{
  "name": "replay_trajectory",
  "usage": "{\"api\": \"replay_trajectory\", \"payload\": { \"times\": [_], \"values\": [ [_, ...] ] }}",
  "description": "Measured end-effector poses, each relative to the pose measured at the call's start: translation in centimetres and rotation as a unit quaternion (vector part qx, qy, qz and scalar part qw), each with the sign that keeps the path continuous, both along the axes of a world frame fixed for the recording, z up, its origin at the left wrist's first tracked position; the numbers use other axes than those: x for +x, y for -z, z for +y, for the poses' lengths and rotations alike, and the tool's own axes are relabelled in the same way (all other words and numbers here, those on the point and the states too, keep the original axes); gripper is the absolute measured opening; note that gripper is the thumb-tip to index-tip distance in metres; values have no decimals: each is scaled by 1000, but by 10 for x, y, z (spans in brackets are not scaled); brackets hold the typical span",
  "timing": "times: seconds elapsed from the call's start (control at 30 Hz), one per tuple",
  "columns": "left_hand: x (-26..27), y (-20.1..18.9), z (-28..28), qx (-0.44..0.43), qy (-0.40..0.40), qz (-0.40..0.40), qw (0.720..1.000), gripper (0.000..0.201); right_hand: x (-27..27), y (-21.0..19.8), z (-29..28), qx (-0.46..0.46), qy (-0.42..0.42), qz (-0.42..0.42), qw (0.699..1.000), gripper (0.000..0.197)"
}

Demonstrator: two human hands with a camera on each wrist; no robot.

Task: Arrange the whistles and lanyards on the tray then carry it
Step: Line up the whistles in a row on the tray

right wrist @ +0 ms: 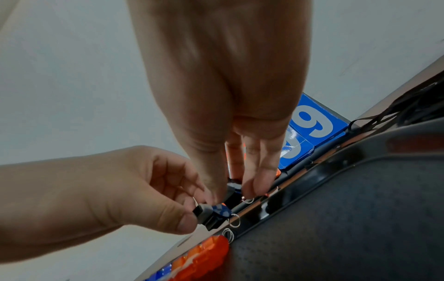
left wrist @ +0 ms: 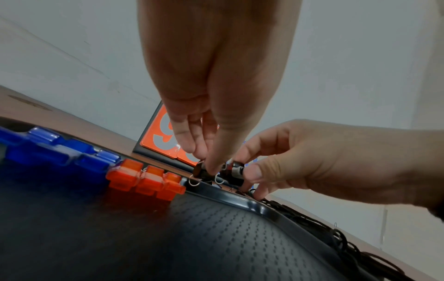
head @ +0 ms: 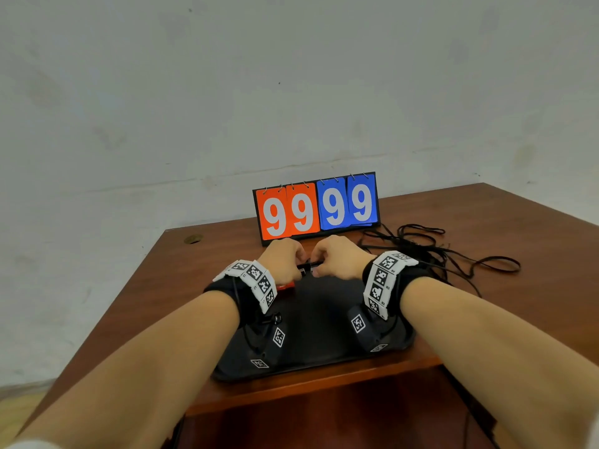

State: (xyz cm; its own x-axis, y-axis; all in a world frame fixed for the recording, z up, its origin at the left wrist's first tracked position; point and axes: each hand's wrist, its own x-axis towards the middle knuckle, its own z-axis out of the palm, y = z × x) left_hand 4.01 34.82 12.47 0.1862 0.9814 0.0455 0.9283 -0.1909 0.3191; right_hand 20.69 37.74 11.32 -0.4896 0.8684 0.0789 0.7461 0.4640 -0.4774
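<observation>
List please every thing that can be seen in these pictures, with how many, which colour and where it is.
black whistles: two can be seen, black, with metal rings, one pinched in each hand above the tray's far rim
orange whistles: three, orange, side by side on the tray at its far edge
blue whistles: at least three, blue, on the tray left of the orange ones
tray: one, black, near edge of the table
lanyards: a tangle, black, number unclear, on the table right of the tray
scoreboard: one, orange and blue cards showing 99 99, behind the tray
table: one, brown wood
left hand: holds one black whistle
right hand: holds the other
</observation>
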Motion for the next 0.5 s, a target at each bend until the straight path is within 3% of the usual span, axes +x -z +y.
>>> {"api": "replay_trajectory", "payload": {
  "times": [0.2,0.5],
  "values": [
    [1,9,7,-4,11,30,999,56,-5,7,6,-11,-21,-31,999,23],
    [3,11,9,-15,20,47,999,57,-11,13,9,-31,-31,-51,998,26]
  ]
}}
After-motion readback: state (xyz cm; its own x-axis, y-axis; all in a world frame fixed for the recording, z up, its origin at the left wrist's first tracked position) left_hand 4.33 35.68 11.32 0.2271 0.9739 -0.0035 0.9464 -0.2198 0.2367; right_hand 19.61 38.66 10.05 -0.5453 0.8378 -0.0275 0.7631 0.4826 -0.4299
